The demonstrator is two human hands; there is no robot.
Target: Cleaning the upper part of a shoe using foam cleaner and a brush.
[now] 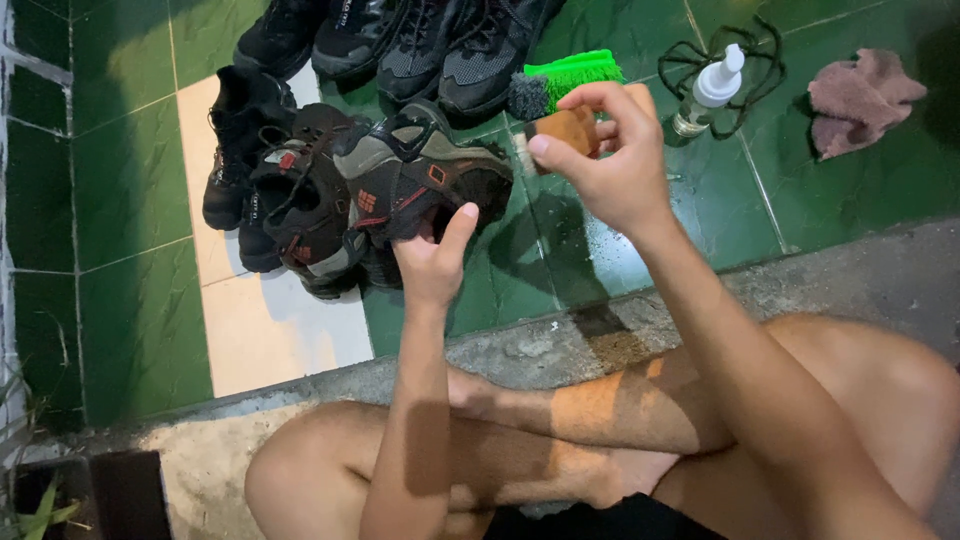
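The left hand (432, 262) grips a brown hiking shoe (425, 180) from below. The right hand (610, 165) clasps a wooden brush (562, 128) just beside the shoe's toe; bare green tile (590, 250) lies beneath.

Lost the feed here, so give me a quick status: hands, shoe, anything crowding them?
Left hand grips brown hiking shoe. Right hand holds wooden brush above it. More shoes, green brush close behind.

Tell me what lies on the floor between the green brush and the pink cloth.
In the head view, a spray bottle with a white nozzle lies between the green brush and the pink cloth, amid a loop of black lace.
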